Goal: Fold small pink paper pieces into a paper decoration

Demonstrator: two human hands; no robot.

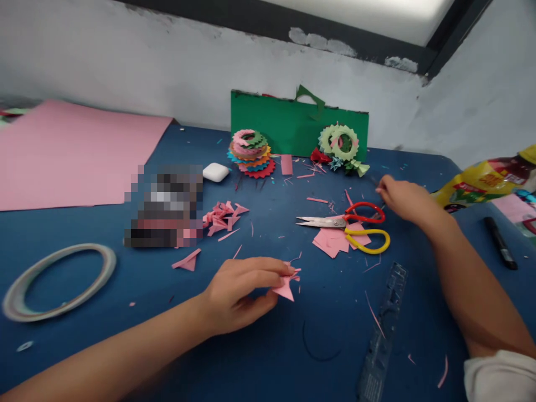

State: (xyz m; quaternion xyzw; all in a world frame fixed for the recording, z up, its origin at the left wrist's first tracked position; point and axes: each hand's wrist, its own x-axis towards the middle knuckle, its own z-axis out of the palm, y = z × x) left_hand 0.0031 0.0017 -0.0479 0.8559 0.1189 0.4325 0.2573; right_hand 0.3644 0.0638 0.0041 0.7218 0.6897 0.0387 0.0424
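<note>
My left hand (245, 287) is closed on a small folded pink paper piece (285, 289), pinched between thumb and fingers just above the blue table. My right hand (404, 198) is reached out to the right, its fingertips pressed together near a thin, blurred dark thing I cannot make out. Just left of that hand lie scissors (340, 222) with one red and one yellow handle, on top of several pink paper squares (331, 243). A heap of folded pink paper pieces (221, 218) lies left of centre, and one more folded piece (188, 261) sits nearer me.
A green board (285, 125) leans on the wall behind stacked coloured paper rings (251, 156) and a pale green ring (345, 142). Around are a clear ruler (383, 335), tape roll (106, 262), white case (215, 172), pink sheet (87, 156), bottle (481, 181) and black marker (500, 243).
</note>
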